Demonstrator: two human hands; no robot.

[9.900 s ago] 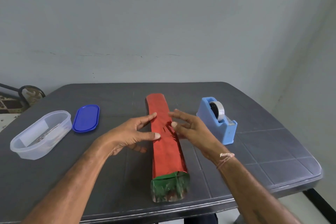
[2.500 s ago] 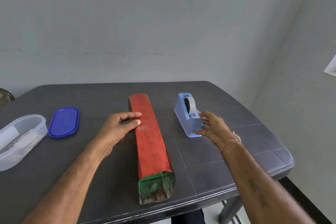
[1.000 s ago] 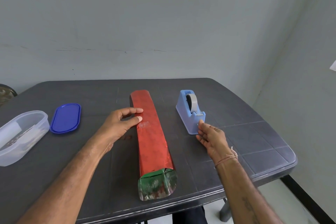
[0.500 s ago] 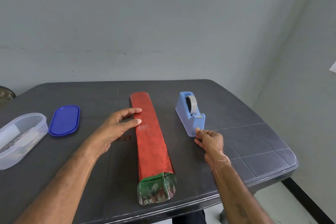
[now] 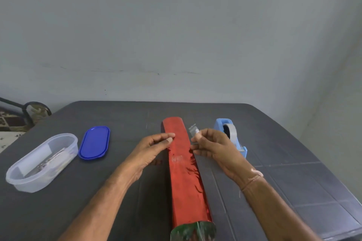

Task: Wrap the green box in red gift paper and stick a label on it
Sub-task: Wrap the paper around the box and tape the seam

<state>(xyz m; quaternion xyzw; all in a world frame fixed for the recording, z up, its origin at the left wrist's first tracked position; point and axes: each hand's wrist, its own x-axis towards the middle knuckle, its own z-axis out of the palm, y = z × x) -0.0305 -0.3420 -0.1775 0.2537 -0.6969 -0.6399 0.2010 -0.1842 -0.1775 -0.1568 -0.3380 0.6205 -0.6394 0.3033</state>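
Centre frame, the box [image 5: 186, 178] looks light and foil-slick: the left hand [image 5: 150, 150] presses its seam mid-length, the right hand [image 5: 213, 146] pinches limp tape [image 5: 193, 130] by one end.

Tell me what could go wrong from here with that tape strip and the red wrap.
1. The tape strip pinched in the right hand stands free and may fold onto itself or stick to skin.
2. Only the left hand presses the red paper down; lifting it before taping could let the wrap spring open.
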